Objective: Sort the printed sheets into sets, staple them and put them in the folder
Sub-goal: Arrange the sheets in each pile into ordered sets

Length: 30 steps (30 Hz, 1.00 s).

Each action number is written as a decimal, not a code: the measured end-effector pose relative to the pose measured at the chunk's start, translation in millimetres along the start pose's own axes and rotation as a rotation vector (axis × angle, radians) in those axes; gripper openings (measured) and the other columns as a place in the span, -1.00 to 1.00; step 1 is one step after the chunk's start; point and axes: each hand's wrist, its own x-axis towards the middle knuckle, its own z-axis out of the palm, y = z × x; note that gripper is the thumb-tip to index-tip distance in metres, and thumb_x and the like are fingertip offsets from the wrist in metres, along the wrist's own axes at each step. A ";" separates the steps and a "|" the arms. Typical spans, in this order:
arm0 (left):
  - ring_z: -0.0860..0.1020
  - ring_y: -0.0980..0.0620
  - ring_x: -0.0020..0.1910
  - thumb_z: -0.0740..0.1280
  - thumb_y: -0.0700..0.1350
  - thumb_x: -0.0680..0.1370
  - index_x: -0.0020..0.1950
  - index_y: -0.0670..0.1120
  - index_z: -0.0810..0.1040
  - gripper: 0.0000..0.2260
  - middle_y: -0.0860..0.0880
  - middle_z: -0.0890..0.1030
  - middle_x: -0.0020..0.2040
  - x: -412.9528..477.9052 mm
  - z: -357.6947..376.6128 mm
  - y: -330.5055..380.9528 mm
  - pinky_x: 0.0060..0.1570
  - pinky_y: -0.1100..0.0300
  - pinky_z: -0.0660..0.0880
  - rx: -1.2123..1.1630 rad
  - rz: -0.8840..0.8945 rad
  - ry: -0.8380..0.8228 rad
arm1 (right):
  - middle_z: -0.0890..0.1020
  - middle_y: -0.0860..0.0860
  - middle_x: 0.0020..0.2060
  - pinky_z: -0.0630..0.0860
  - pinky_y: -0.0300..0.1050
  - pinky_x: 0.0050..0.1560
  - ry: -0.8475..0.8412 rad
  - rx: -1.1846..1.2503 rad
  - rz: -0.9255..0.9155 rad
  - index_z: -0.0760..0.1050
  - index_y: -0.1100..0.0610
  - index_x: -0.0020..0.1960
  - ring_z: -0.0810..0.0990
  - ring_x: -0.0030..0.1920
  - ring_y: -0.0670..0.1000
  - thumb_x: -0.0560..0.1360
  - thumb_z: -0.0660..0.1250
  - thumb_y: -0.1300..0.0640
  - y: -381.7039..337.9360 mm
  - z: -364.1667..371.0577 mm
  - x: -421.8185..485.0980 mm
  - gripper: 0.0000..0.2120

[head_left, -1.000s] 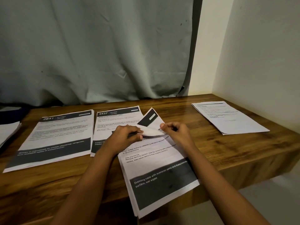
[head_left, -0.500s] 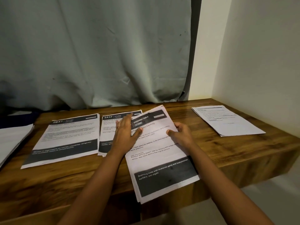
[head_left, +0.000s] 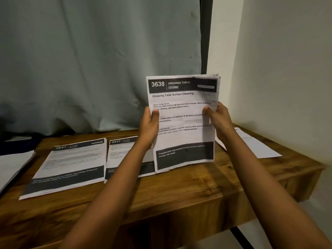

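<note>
The 3638 "Dressing Table" set [head_left: 181, 112] stands upright in front of the person. Its bottom edge looks like it rests on the wooden table [head_left: 179, 191]. It is a few sheets thick, and the top edges are not quite lined up.

The left hand [head_left: 150, 123] pinches the left edge, thumb on the front and fingers behind. The right hand [head_left: 218, 117] pinches the right edge the same way. Both arms reach forward over the table.

Just left of the held set lies the 2437 pile [head_left: 122, 151], flat on the table. Beside that lies the 2641 pile [head_left: 71, 164]. More white sheets [head_left: 258, 146] lie on the right, behind the right arm. Another white pile [head_left: 14, 164] sits at the far left edge.

I think the sorting is partly done, since three piles each show their own number. The person seems to be squaring up this set. I see no staple, no stapler and no folder, so stapling and filing look like they are not yet done.
</note>
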 end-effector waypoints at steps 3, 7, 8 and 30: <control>0.56 0.17 0.01 0.13 -0.02 0.66 0.23 -0.07 0.37 -0.80 0.04 0.56 0.11 -3.2 8.6 -9.2 -0.06 0.27 0.54 0.027 0.045 -0.017 | 0.55 0.02 0.12 0.42 -0.15 -0.14 0.013 -0.017 0.003 0.40 0.13 0.29 0.51 0.08 0.03 0.61 0.18 0.14 8.3 -5.5 4.9 -0.73; 0.56 0.04 0.08 0.16 -0.01 0.64 0.29 -0.10 0.33 -0.73 0.01 0.56 0.13 -16.6 14.2 -29.9 0.06 0.07 0.54 0.052 0.048 -0.033 | 0.54 0.03 0.14 0.43 -0.08 -0.02 0.028 -0.016 0.020 0.39 0.12 0.32 0.50 0.11 0.04 0.61 0.18 0.11 26.6 -10.0 -1.3 -0.71; 0.56 0.05 0.08 0.16 -0.02 0.64 0.28 -0.10 0.34 -0.74 0.00 0.56 0.14 -18.4 15.1 -32.1 0.06 0.08 0.54 0.055 0.060 -0.036 | 0.55 0.02 0.13 0.44 -0.10 -0.06 0.035 -0.012 0.010 0.40 0.13 0.31 0.51 0.11 0.05 0.61 0.19 0.10 27.7 -11.2 -1.1 -0.71; 0.65 0.01 -0.09 0.20 -0.02 0.62 0.24 -0.02 0.46 -0.78 -0.07 0.62 0.05 43.6 22.5 36.9 -0.21 0.15 0.61 -0.294 0.177 -0.196 | 0.64 -0.01 -0.12 0.50 -0.31 -0.12 0.081 0.114 -0.193 0.56 0.13 0.04 0.58 -0.14 -0.08 0.63 0.17 0.13 -19.3 -12.1 46.4 -0.80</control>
